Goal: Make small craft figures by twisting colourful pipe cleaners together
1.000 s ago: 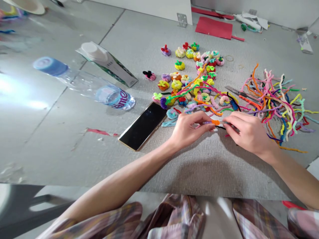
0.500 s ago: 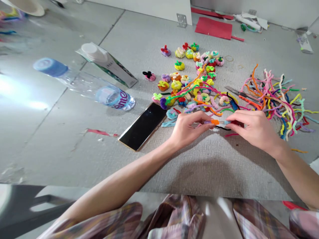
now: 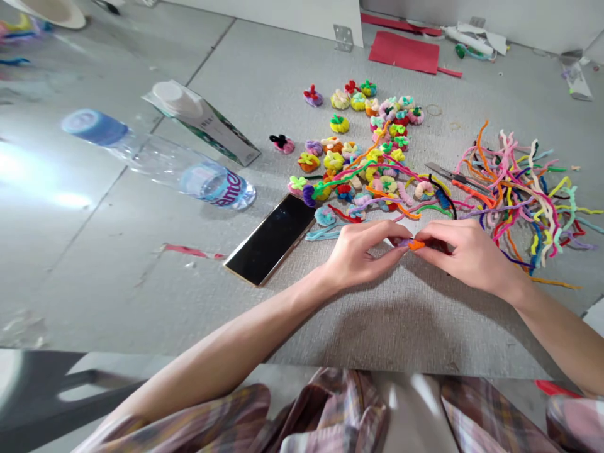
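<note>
In front of me, a small purple and orange pipe-cleaner piece (image 3: 415,245) is pinched between my two hands. My left hand (image 3: 361,251) has thumb and forefinger closed on its purple side. Against the orange side, the fingertips of my right hand (image 3: 472,251) are pinched, partly covering it. Just beyond the hands lie several small pumpkin-like pipe-cleaner figures (image 3: 334,161) in many colours. A tangle of loose pipe cleaners (image 3: 509,163) spreads past my right hand, with an orange-handled utility knife (image 3: 473,189) at its left edge.
A phone (image 3: 271,242) lies left of my left hand. Farther left are a plastic water bottle (image 3: 160,157) on its side and a carton (image 3: 202,119). At the back is a red sheet (image 3: 404,52) near a white panel (image 3: 283,16). The table edge (image 3: 377,371) runs before my lap.
My hands have come together and slightly nearer to me. The thin rod with a light blue end that showed between them is now hidden. My right fingers have moved onto the orange part.
</note>
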{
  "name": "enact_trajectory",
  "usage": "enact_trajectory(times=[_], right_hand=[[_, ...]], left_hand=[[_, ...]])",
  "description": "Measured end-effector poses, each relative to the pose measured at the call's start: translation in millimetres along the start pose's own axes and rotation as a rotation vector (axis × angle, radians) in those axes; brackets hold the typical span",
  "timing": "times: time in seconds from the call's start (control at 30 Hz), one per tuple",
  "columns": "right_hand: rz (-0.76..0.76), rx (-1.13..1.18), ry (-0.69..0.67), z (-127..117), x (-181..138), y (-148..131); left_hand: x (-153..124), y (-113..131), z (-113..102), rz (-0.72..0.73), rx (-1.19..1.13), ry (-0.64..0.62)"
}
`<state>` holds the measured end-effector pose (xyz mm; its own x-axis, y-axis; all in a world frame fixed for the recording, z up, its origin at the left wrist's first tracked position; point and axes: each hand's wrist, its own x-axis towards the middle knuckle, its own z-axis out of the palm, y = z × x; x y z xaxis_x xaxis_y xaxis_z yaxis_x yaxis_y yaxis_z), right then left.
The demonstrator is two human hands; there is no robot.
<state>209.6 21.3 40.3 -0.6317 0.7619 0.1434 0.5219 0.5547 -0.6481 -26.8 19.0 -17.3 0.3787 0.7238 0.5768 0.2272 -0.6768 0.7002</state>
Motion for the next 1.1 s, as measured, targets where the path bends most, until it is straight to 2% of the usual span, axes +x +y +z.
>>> enact_trajectory(times=[0.27, 0.53, 0.8, 0.9, 0.97, 1.1], right_hand=[[0.003, -0.053, 0.047, 5, -3, -6], [-0.004, -0.115, 0.062, 3, -3, 1], [-0.005, -0.098, 0.040, 6, -4, -3], [0.023, -0.046, 0.045, 5, -3, -2], [0.078, 0.028, 0.007, 3, -1, 1], [0.257, 0.226, -0.195, -2, 1, 11]], left_hand=[[-1, 0, 1, -0.077, -0.011, -0.014], [3, 2, -1, -0.129, 0.005, 0.017], [3, 2, -1, -0.171, -0.051, -0.093], [2, 2, 1, -0.180, -0.040, -0.089], [2, 1, 1, -0.169, -0.033, -0.066], [2, 0, 1, -0.141, -0.037, -0.061]])
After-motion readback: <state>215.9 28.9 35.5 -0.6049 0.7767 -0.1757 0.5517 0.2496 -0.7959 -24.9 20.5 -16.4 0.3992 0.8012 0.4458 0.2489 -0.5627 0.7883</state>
